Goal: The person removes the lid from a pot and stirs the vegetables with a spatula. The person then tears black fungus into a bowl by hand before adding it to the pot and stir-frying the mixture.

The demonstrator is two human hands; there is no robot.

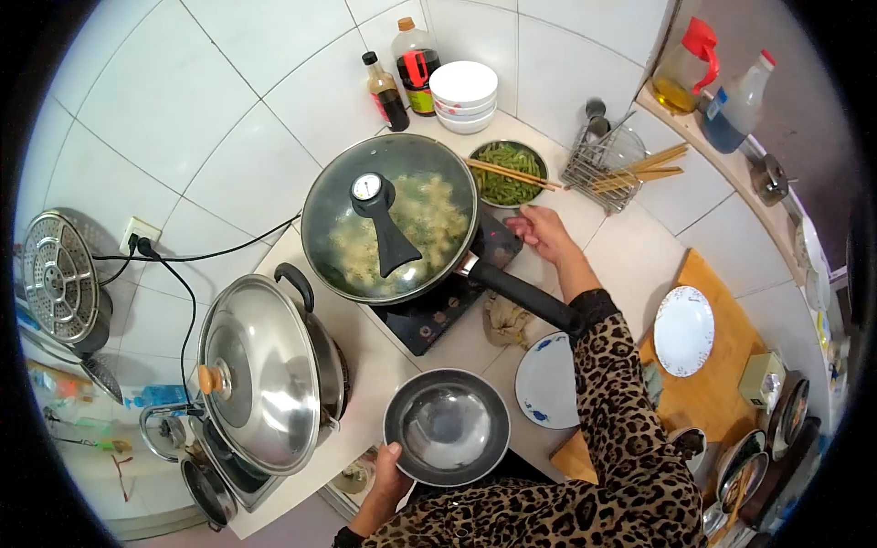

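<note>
A grey metal bowl (447, 429) is in my left hand (387, 477), thumb over its rim and the other fingers hidden underneath; only a glossy wet-looking sheen shows inside. My right hand (544, 232) is beside the right edge of the black induction cooktop (429, 320), its fingers curled with nothing visible in them. On the cooktop stands a frying pan (521, 294) under a glass lid (343, 237) with a dial on its knob; pale chunks with green bits show through the fogged glass. Just above my right hand, chopsticks (516, 173) lie across a bowl of green beans (501, 190).
A large lidded steel pot (260, 365) stands at left. Stacked white bowls (464, 87) and sauce bottles (387, 96) line the wall. Right are a chopstick rack (598, 169), a plate (548, 379), a cutting board (699, 402) bearing a white plate (683, 331), and an oil jug (681, 82).
</note>
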